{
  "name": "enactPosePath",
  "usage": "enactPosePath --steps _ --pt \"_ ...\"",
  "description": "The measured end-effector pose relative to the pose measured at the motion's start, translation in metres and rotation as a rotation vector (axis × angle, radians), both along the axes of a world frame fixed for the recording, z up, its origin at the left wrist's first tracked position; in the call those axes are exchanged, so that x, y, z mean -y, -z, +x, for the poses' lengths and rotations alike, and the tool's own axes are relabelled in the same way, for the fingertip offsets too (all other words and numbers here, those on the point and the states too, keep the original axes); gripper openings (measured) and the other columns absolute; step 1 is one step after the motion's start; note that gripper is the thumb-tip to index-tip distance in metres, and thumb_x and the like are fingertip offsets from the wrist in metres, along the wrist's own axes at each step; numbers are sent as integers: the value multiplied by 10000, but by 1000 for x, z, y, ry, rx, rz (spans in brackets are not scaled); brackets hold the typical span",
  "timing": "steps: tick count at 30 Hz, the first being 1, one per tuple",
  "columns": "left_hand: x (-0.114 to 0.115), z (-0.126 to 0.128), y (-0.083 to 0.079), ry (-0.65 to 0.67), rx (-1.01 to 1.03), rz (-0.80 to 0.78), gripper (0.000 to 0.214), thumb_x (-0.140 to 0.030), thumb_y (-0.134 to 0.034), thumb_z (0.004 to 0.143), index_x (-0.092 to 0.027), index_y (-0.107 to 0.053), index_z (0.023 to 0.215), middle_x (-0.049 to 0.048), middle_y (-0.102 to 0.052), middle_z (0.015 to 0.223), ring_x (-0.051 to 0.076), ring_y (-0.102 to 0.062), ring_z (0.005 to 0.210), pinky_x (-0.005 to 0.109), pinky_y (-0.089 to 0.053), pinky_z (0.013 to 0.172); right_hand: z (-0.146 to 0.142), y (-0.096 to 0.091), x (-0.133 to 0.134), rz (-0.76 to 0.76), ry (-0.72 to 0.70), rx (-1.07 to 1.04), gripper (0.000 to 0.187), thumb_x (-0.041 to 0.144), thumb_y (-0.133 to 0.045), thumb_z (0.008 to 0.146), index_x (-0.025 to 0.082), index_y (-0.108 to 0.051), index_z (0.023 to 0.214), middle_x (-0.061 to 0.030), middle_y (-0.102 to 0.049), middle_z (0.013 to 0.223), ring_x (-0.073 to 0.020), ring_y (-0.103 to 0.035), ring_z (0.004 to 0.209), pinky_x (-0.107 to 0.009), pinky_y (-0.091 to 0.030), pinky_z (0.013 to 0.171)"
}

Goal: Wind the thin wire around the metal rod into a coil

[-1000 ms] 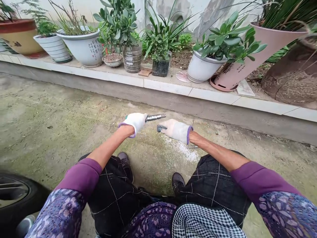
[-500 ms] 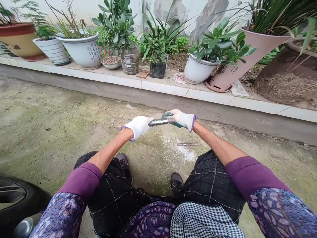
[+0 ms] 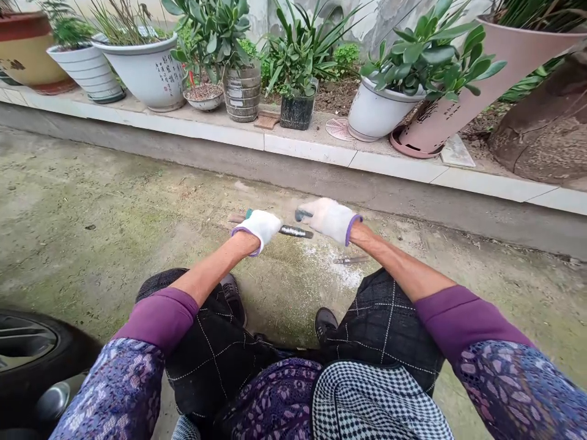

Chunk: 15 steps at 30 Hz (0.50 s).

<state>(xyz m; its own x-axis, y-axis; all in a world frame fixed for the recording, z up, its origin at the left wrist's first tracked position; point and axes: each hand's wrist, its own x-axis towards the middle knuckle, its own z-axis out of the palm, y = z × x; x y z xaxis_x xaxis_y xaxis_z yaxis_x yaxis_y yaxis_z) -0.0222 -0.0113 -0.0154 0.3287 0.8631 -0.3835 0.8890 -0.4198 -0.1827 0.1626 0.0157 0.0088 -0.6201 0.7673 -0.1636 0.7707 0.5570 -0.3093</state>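
My left hand (image 3: 258, 227), in a white work glove with a purple cuff, is closed around a tool with a green handle. A grey, rough metal shaft (image 3: 296, 231) sticks out of the fist to the right. My right hand (image 3: 329, 218), gloved the same way, is closed on a small grey-green piece (image 3: 302, 214) that shows at its fingertips; I cannot make out what it is. The right hand sits just above the shaft's tip. Both hands hover over a patch of white dust (image 3: 337, 269) on the concrete ground. A thin metal rod (image 3: 350, 260) lies by that dust.
A tiled ledge (image 3: 302, 150) runs across the back with several potted plants, among them a white pot (image 3: 149, 73) and a tilted pink pot (image 3: 452, 101). A car tyre (image 3: 32, 360) is at the lower left. My knees and dark shoes are below the hands.
Half a second ago my right hand was on the shaft's end; now it has come off to the right. The shaft has dipped to point slightly downward.
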Motion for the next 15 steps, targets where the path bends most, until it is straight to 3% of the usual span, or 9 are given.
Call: enactPosePath --steps 4,8,12,15 --pt "4 1 -17 79 47 48 346 -124 -474 889 -224 -672 1155 105 -711 778 277 -712 820 392 -522 747 10 0 -22 -146 67 -195 263 192 -475 815 166 -731 868 -31 -708 860 -132 -579 724 -244 -431 690" --pt "7 -10 -45 -13 115 67 323 -231 -455 925 -243 -656 1178 90 -714 825 249 -702 796 339 -501 718 10 -5 -20 -417 229 -410 251 253 -512 792 138 -703 906 23 -549 615 -81 -413 485 -211 -333 462" --pt "6 -19 -53 -97 241 125 337 -299 -439 942 -255 -640 1209 75 -726 917 222 -693 844 299 -486 738 -2 -1 -7 -659 276 -518 302 327 -506 816 125 -683 955 58 -409 514 -81 -318 407 -218 -240 376" --pt "-1 -24 -45 -167 275 173 349 -285 -420 949 -236 -634 1220 91 -728 952 231 -696 861 308 -493 756 -16 3 4 -511 240 -480 273 290 -494 837 134 -699 926 21 -502 573 -83 -372 450 -217 -301 424"
